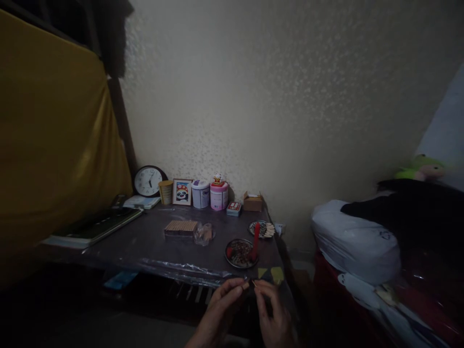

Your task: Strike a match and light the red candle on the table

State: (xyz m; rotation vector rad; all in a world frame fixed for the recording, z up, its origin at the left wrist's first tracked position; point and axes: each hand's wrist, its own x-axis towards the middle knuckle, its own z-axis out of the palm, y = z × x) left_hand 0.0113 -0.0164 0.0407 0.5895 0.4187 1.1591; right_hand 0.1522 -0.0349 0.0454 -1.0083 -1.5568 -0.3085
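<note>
Your table [152,241] wears a glossy, crinkled clear plastic sheet, and at two o'clock from your hands a smooth white plastic bag [355,244] shines softly. At twelve o'clock the wall [290,96] looks rough and matt; at ten o'clock hangs matt yellow cloth [54,145].

We are looking at a dim room where a textured cream wall [290,96] is catching weak light. A yellow curtain [54,145] is hanging at the left beside a dark wooden post [123,125], and a plastic-covered table [145,241] is standing against the wall.
</note>
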